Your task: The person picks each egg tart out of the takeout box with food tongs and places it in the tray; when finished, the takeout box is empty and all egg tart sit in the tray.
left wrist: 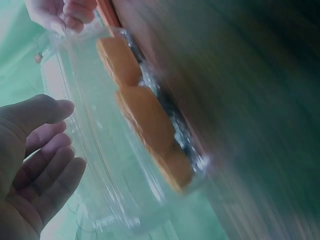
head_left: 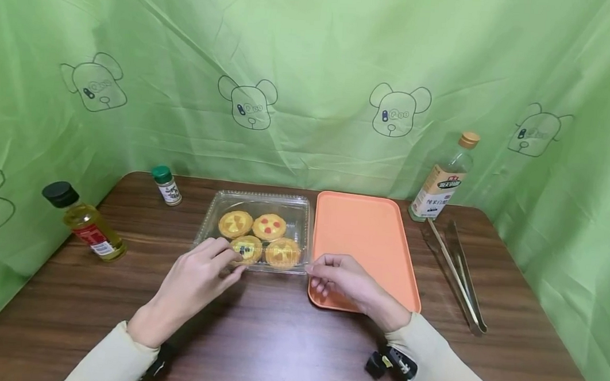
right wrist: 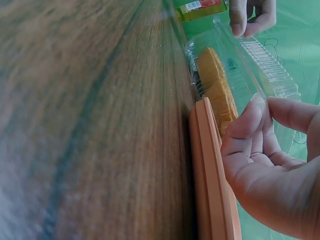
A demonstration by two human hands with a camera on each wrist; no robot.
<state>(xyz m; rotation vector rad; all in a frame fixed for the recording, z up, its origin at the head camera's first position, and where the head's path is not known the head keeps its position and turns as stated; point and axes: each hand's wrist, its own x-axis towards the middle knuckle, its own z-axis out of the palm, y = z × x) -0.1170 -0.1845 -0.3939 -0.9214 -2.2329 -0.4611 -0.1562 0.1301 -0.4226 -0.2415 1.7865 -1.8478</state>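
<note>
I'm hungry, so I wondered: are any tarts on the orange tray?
No, all four visible tarts sit in the clear plastic container, beside the orange tray.

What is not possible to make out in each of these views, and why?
Head view: near-left corner of the clear box, hidden by the left hand.
Head view: small print on the green-capped shaker, too small.
Left wrist view: wood grain of the table, blurred.
Right wrist view: part of the red-labelled bottle, cut off by the top edge.

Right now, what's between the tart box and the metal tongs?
Orange tray, with the right hand over its near-left part, then a bare strip of table; head view shows it.
</note>
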